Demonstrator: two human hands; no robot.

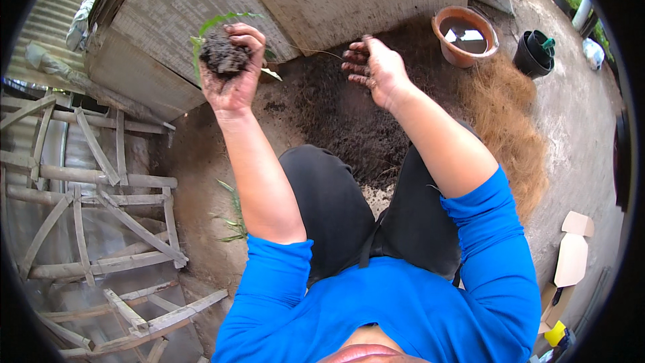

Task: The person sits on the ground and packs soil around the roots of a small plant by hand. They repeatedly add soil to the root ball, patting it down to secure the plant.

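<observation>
My left hand (233,94) is raised at the upper left, its fingers curled round a plant with a clump of dark, moist soil (224,55) about its roots. Narrow green leaves (209,25) stick out past the clump, and part of the plant is hidden behind the fingers. Over a heap of dark loose soil (356,138), my right hand (381,72) hangs with its fingers apart and holds nothing. Wet soil coats the fingers of that hand. The heap lies on the ground in front of my knees.
A terracotta-coloured pot (458,58) holds murky water beyond the soil. Beside it are brown fibre (514,111) and nested black pots (529,62). Wooden boards (201,10) stand behind. Wooden pole racks (101,176) fill the left; cut leaves (236,220) and an open cardboard box (571,259) lie nearer.
</observation>
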